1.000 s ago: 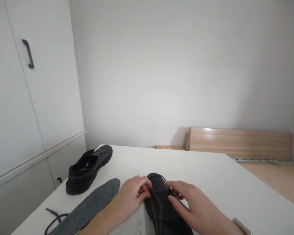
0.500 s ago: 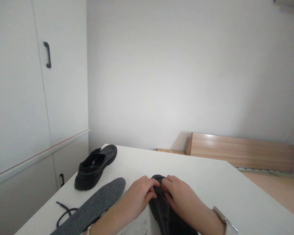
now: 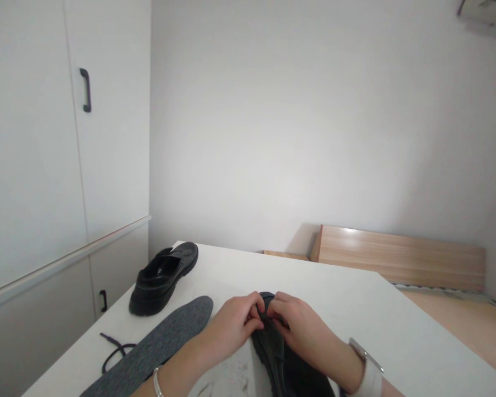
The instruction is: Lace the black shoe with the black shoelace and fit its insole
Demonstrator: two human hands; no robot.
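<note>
Head view shows the left hand (image 3: 236,321) and the right hand (image 3: 298,324), both with bent fingers and thumb close together, touching the front part of a black leather-like shoe (image 3: 276,355). What the fingertips pinch, if anything, I cannot tell. This shoe stands upright on the white, smooth counter (image 3: 334,298), toe pointing away. To its left lie a dark grey, flat, felt-like insole (image 3: 165,337) and a thin black lace (image 3: 112,340); farther back stands a second black shoe (image 3: 151,289).
</note>
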